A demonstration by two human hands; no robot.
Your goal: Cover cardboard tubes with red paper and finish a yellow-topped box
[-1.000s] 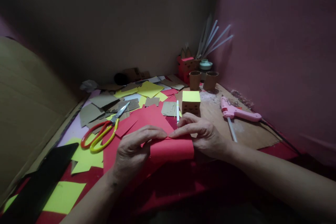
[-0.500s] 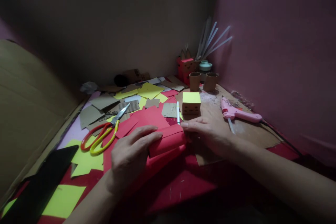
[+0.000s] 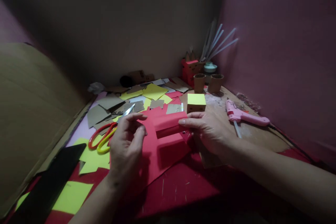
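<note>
A folded red paper piece is pinched at its right end by the thumb and fingers of my right hand. It hangs above a larger red paper sheet and casts a shadow on it. To its left, my left hand is held apart from it, fingers curved and thumb separated, with nothing between them. Scissors with one red and one yellow handle lie beside my left hand, partly hidden by it. Just beyond my right hand stands a small cardboard box with a yellow top.
A pink glue gun lies on cardboard at the right, its cord trailing. Two cardboard cups, a red box and glue sticks stand at the back. Yellow paper and cardboard scraps cover the left, near a black strip.
My left hand has let go of the folded red paper and drawn back left. My right hand now holds the piece alone, raised above the red sheet. The view has shifted slightly.
</note>
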